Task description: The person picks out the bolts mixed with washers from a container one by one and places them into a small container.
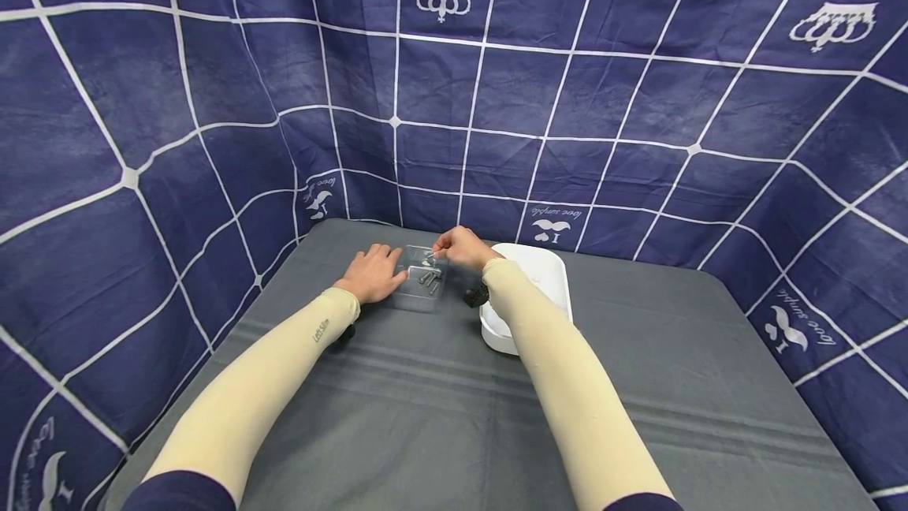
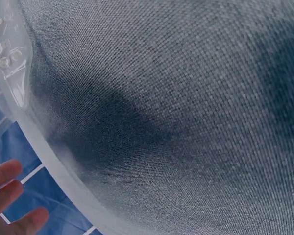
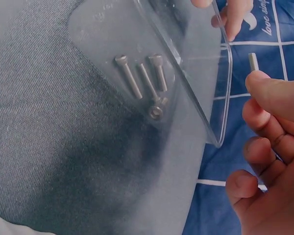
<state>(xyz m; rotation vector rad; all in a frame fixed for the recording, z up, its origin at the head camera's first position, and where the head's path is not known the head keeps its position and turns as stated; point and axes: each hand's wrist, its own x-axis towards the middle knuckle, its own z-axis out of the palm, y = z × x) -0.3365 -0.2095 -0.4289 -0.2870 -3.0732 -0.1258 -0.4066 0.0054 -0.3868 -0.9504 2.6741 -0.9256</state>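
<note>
My right hand (image 1: 463, 249) pinches a metal screw (image 3: 254, 61) between thumb and forefinger, its threaded end sticking up past the thumb tip. The hand is over the right rim of a clear plastic box (image 1: 417, 303). Several socket-head screws (image 3: 131, 78) lie in the box, on the near side of an upright divider (image 3: 180, 68). At the box's left side, my left hand (image 1: 373, 273) rests with extended fingers, thumb and forefinger at the rim. In the left wrist view, its fingers (image 2: 10, 195) are spread, and the rest of it is out of frame.
A white tray (image 1: 565, 278) stands right of the clear box, partly hidden by my right forearm. Grey cloth (image 1: 426, 400) covers the table. Blue checked curtain (image 1: 603, 93) closes in the back and both sides.
</note>
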